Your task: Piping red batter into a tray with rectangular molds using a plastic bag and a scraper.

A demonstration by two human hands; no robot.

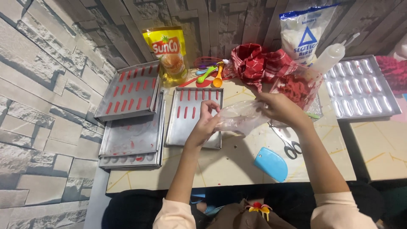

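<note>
Both hands hold a clear piping bag (239, 116) over the desk (237, 165). Left hand (205, 123) pinches the bag's narrow end, fingers closed on it, just above the right side of the middle tray (174, 135). Right hand (280, 108) grips the wide end, fingers wrapped around the plastic. Bag looks nearly flat, little red batter left inside as far as I can tell.

Middle tray carries a row of short red strips (199, 95) along its far edge and three more below at left; the rest is bare metal. Left of it, a stack of trays (131, 140), with a top tray (129, 91) full of red strips, sitting tilted on the stack. Oil pouch (167, 48) stands behind. Coloured spoons (210, 74), red cloth (258, 61), a bag with red batter (299, 85), a white flour bag (303, 32) and a squeeze bottle (330, 57) sit at the back. Right: moulded tray (360, 87). Near the person: scissors (290, 144) and a blue scraper (271, 163).

Risks, my read:
- Right hand squeezing too hard could burst batter out the back of the bag, since the wide end looks loosely gathered.
- Tip is off the tray's bare area; a drip could land on the tray rim or desk.
- Tilted top tray could slide if bumped by the left elbow.
- Scissors lie close under the right wrist; the sleeve could snag them.
</note>
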